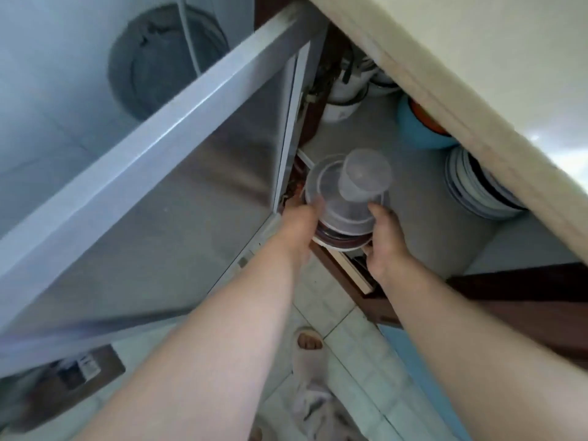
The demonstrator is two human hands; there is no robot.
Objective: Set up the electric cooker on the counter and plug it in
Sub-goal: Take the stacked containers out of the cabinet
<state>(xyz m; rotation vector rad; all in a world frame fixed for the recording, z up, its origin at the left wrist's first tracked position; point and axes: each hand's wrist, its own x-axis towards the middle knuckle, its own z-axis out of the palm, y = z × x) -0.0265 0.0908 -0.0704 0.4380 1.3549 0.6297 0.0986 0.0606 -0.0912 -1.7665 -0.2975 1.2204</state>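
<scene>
The electric cooker (342, 241) sits at the front edge of a low cupboard shelf (413, 198), just right of the frame's centre, showing only as a white rim with a dark brown band under the things stacked on it. On top lies a stack of clear plastic lids or tubs (337, 198), and on those a clear plastic cup (362, 175) lies tilted. The left hand (300, 222) presses against the cooker's left side, fingers curled round the stack's edge, blurred, so how tightly it holds is hard to tell. The right hand (386, 240) cups the right side, thumb up against the lids and fingers wrapped under the rim; both hands hold the cooker between them. The grey shelf runs back into the cupboard: a white pot (342, 105) stands at the back near the top centre, a blue bowl (420, 127) to its right, and a stack of white plates (477, 189) at the right, partly hidden under the pale counter edge (445, 90) that crosses the upper right of the frame. A metal-framed cupboard door (159, 173) swings open across the left half. Behind it, in the upper left, stands a grey bucket (159, 58). Below, pale floor tiles (343, 313) show between the forearms, with a foot in a white slipper (308, 348) at the lower centre.
</scene>
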